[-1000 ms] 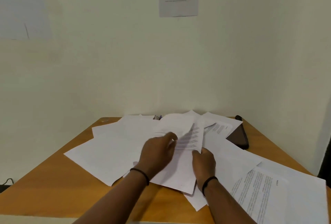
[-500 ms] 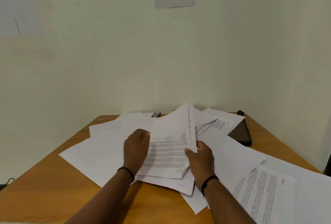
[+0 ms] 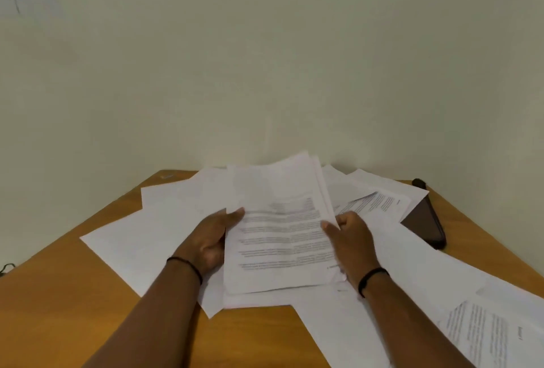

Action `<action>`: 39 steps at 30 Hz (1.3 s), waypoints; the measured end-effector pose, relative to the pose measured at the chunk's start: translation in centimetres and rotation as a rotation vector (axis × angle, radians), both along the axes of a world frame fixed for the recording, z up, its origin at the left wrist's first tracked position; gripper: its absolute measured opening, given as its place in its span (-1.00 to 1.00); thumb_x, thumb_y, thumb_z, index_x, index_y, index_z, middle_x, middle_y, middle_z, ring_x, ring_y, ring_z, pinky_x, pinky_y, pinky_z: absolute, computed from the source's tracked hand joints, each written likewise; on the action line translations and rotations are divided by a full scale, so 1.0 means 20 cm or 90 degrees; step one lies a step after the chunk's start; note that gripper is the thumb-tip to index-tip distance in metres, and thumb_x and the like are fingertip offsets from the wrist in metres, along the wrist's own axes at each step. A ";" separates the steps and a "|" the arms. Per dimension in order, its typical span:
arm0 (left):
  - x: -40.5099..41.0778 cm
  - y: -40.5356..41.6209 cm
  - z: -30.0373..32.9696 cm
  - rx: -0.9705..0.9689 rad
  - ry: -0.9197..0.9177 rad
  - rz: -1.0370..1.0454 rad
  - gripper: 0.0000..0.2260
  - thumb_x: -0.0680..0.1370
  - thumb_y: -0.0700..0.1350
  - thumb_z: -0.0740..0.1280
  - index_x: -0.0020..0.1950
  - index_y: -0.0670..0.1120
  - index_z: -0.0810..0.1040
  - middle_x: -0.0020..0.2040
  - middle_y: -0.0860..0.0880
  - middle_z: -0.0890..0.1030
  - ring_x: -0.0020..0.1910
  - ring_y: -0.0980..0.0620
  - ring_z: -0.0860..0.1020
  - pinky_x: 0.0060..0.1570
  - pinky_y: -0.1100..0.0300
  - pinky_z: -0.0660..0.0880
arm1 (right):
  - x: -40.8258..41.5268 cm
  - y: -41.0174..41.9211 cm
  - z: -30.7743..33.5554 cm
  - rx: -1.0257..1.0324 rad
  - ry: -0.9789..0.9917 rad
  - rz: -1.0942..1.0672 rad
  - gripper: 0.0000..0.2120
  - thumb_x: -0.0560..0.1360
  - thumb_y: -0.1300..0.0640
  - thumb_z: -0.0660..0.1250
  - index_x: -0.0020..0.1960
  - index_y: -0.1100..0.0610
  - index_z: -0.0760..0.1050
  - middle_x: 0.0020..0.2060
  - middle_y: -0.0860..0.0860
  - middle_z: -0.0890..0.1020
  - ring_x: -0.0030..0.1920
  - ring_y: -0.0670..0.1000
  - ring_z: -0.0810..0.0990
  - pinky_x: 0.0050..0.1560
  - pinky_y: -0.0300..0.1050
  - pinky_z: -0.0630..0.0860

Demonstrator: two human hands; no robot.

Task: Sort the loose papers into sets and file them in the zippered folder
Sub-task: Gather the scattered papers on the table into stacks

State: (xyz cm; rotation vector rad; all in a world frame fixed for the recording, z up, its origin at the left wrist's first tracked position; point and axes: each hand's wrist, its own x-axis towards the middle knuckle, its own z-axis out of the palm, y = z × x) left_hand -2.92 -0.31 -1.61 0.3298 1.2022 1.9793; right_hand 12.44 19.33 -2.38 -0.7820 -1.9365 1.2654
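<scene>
A thin set of white printed sheets (image 3: 279, 238) is being gathered, clamped at both edges by left hand (image 3: 210, 239) and right hand (image 3: 351, 242); squaring probably comes next, before filing in the dark zippered folder (image 3: 425, 224).

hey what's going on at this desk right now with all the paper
A person is sorting papers at a wooden table. The left hand and the right hand grip opposite edges of a small stack of printed sheets, lifted and tilted toward the camera. Loose papers lie spread across the table around it. A dark folder sits at the far right, partly covered by sheets; nothing appears filed yet.
</scene>
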 end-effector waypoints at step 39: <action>-0.02 0.07 -0.06 0.034 -0.050 0.111 -0.74 0.62 -0.12 0.31 0.29 -0.15 0.55 0.18 -0.24 0.64 0.23 -0.28 0.57 0.33 -0.25 0.41 | 0.05 0.11 0.04 0.601 0.004 -0.262 -0.90 0.36 0.26 0.54 -0.22 0.15 0.63 -0.12 0.14 0.65 -0.07 0.21 0.60 0.02 0.10 0.47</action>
